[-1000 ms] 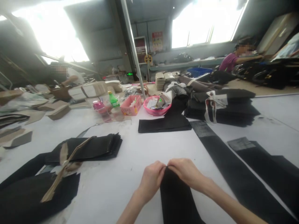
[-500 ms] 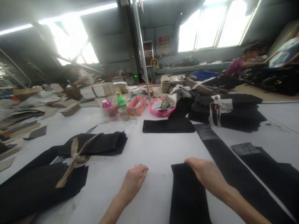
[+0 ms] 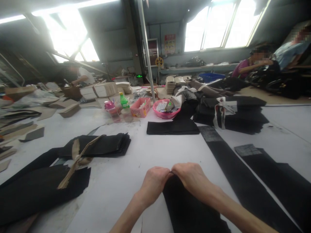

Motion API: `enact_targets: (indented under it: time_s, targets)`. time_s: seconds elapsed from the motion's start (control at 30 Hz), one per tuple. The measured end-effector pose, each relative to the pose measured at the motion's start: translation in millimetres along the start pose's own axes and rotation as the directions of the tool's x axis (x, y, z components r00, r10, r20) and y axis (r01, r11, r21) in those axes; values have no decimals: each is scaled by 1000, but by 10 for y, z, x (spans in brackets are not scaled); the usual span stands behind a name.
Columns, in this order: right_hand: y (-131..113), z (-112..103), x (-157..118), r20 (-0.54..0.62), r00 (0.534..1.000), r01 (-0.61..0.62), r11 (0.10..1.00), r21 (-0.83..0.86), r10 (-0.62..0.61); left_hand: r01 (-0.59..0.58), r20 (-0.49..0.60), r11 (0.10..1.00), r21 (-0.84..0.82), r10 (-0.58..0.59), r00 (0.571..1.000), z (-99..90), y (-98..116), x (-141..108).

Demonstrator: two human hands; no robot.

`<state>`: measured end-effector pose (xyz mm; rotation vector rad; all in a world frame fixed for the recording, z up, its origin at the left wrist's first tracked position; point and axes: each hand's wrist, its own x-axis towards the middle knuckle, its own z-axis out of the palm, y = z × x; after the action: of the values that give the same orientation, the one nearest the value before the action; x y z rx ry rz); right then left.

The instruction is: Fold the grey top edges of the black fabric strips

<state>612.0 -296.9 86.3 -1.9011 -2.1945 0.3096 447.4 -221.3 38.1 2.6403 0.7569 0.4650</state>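
A black fabric strip (image 3: 187, 207) runs from the bottom edge up to both hands. My left hand (image 3: 156, 181) pinches its top end, fingers closed. Beside it, touching at the fingertips, my right hand (image 3: 191, 178) is closed on the same end. Behind the hands lies a short black stack (image 3: 173, 127). To the right, long black strips (image 3: 233, 165) stretch toward the bottom right corner. At the left, a black bundle (image 3: 97, 147) is tied with a beige band (image 3: 73, 171).
On the white table (image 3: 121, 194), a pink basket (image 3: 166, 110), pink box (image 3: 141, 108) and green bottle (image 3: 124, 101) stand farther back. A white-tied black stack (image 3: 233, 119) lies back right. People sit or stand at the far left and far right.
My left hand has moved right to the strip's top end, and its fingers have closed on it. My right hand has shifted left with the strip. The view has shifted slightly.
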Motion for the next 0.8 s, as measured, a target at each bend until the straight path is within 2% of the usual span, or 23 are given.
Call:
enact_targets:
  time_s: [0.1, 0.27, 0.33, 0.4, 0.47, 0.5, 0.53, 0.6, 0.67, 0.73, 0.8]
  targets:
    - [66, -41, -57, -12, 1000, -2, 1000, 17, 3, -23, 34, 999, 31, 22, 999, -33, -54, -74]
    - [173, 1, -102, -44, 999, -14, 993, 116, 19, 11, 85, 1000, 18, -12, 996, -67, -47, -135]
    - [285, 11, -125, -67, 997, -25, 988, 150, 35, 29, 93, 1000, -8, -28, 995, -64, -55, -160]
    - [472, -8, -164, -127, 982, -122, 983, 136, 139, 66, 99, 997, -49, -61, 993, -65, -100, -207]
    - [677, -46, -209, -207, 929, -283, 950, 132, 305, 130, 99, 987, -96, -121, 988, -69, -167, -265]
    - [753, -63, -227, -230, 902, -335, 928, 165, 366, 161, 99, 980, -119, -150, 984, -69, -195, -288]
    - [796, -72, -237, -228, 893, -338, 913, 230, 388, 183, 98, 973, -139, -170, 981, -66, -213, -302]
    - [763, -57, -222, -185, 923, -238, 880, 410, 336, 192, 98, 967, -171, -177, 979, -53, -208, -296]
    - [607, -3, -165, -146, 962, -109, 813, 572, 231, 178, 99, 964, -198, -162, 982, -42, -157, -252]
    - [414, 61, -89, -118, 981, -39, 758, 651, 152, 171, 91, 963, -210, -155, 984, -45, -91, -202]
    - [262, 107, -29, -94, 991, -9, 748, 664, 96, 165, 82, 963, -213, -150, 985, -67, -42, -174]
